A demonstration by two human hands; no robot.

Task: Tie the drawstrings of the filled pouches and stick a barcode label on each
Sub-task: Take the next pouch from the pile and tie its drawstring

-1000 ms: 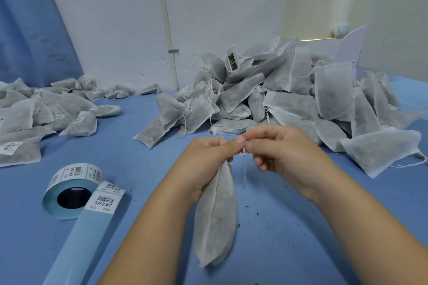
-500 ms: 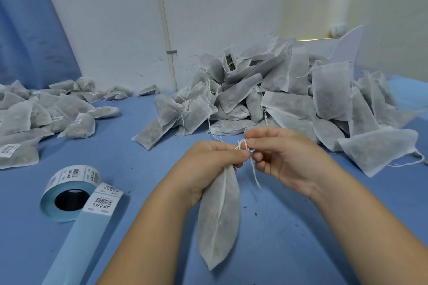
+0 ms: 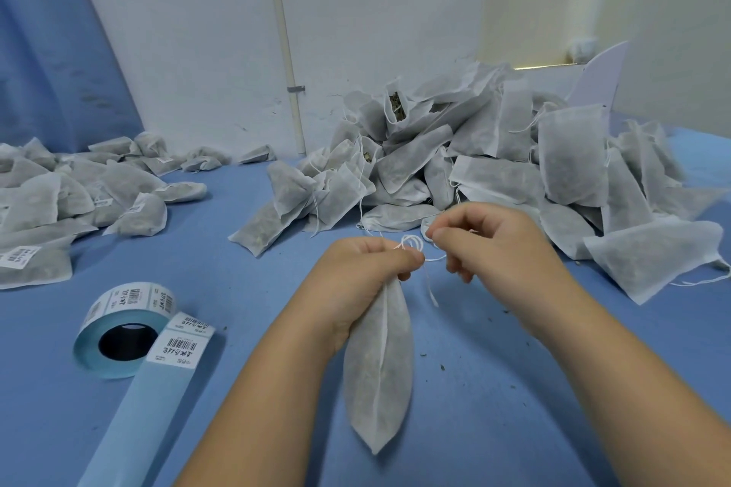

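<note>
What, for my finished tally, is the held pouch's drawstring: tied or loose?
Loose: the drawstring forms an open loop above the pouch, no tight knot.

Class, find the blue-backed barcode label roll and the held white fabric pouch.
Blue-backed barcode label roll (image 3: 127,298): head view, printed outer wrap.
White fabric pouch (image 3: 381,368): head view, middle seam.

Two bare arms come in from the bottom edge of the frame, the left forearm (image 3: 269,387) at lower centre and the right forearm (image 3: 633,387) at lower right, both ending in bare hands (left hand (image 3: 356,273), right hand (image 3: 494,245)) near the middle.
</note>
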